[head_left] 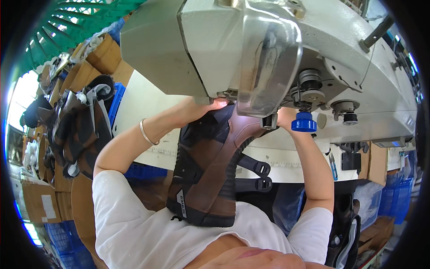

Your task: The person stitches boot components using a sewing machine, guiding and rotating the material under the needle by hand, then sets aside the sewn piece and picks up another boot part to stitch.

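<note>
A brown and black leather boot upper [210, 166] stretches from my chest up to the head of a grey sewing machine [215, 40]. My left hand [201, 110] is closed on its far left edge, the fingertips close by the machine's needle area. On the other side, my right hand [285, 119] is at the upper's right edge; the machine's clear guard [268, 62] and metal parts hide most of its fingers. Black straps with buckles [262, 168] stick out from the upper's right side. The needle itself is hidden.
A blue knob [304, 122] hangs under the machine head. Blue-handled snips [333, 167] lie on the white table [286, 158] at right. More uppers [76, 130] are piled at left beside cardboard boxes [40, 201]. A green basket [76, 22] sits at upper left.
</note>
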Action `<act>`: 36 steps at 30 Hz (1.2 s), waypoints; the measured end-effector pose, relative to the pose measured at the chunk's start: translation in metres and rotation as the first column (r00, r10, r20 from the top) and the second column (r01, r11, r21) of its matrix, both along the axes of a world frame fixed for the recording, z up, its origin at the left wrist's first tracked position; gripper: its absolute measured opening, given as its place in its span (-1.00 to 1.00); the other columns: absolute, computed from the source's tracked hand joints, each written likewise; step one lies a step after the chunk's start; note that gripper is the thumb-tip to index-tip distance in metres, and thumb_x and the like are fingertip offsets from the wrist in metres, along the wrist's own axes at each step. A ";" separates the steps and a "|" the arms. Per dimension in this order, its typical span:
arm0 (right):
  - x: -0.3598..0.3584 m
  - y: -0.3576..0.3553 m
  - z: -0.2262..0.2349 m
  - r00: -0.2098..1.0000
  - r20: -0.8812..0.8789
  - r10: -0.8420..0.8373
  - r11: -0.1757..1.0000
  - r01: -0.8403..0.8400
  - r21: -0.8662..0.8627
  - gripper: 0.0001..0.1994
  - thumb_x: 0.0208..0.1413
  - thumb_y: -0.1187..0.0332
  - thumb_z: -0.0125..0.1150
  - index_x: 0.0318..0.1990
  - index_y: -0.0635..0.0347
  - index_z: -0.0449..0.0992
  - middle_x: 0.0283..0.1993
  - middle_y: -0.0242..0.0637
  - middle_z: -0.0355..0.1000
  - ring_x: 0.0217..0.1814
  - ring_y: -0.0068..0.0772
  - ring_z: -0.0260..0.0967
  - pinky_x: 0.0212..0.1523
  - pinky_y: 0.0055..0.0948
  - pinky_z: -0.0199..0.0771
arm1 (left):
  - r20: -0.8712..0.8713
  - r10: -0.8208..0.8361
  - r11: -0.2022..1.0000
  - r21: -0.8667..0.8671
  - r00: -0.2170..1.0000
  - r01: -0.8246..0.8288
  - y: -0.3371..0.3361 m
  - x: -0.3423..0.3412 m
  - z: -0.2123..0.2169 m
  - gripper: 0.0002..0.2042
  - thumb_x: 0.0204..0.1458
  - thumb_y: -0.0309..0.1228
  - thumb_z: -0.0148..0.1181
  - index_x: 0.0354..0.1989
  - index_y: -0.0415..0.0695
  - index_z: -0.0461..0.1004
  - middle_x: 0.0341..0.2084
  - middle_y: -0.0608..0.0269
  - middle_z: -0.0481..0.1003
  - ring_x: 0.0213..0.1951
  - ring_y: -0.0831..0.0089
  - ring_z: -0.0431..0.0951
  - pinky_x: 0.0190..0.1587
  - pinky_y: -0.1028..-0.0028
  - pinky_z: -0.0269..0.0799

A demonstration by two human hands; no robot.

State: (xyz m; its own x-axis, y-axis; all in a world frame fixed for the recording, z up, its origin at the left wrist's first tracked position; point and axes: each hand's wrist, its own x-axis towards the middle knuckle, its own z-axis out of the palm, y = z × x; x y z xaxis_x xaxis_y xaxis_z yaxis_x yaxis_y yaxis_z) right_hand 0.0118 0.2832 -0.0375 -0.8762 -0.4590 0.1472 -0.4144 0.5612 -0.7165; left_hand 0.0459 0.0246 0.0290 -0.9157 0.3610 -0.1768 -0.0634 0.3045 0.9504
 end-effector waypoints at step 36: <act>-0.011 0.026 -0.008 0.974 -0.220 0.047 0.998 -0.034 0.061 -0.83 -0.07 0.31 0.26 -0.32 0.14 0.59 -0.28 -0.19 0.52 -0.24 -0.31 0.47 -0.20 -0.30 0.43 | -0.444 -0.192 0.981 -0.109 0.875 0.160 0.004 -0.007 -0.012 -0.81 -0.02 -0.53 0.13 -0.23 -0.32 0.44 -0.39 0.14 0.53 -0.32 0.41 0.49 -0.21 0.43 0.40</act>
State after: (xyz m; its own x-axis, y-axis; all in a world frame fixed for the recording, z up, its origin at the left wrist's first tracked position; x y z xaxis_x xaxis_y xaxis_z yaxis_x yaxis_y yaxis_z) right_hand 0.0012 0.3096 -0.0450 -0.8052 -0.5066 0.3082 -0.5823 0.5774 -0.5723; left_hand 0.0389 0.0287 0.0170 -0.8245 0.5254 0.2102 0.4271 0.3342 0.8402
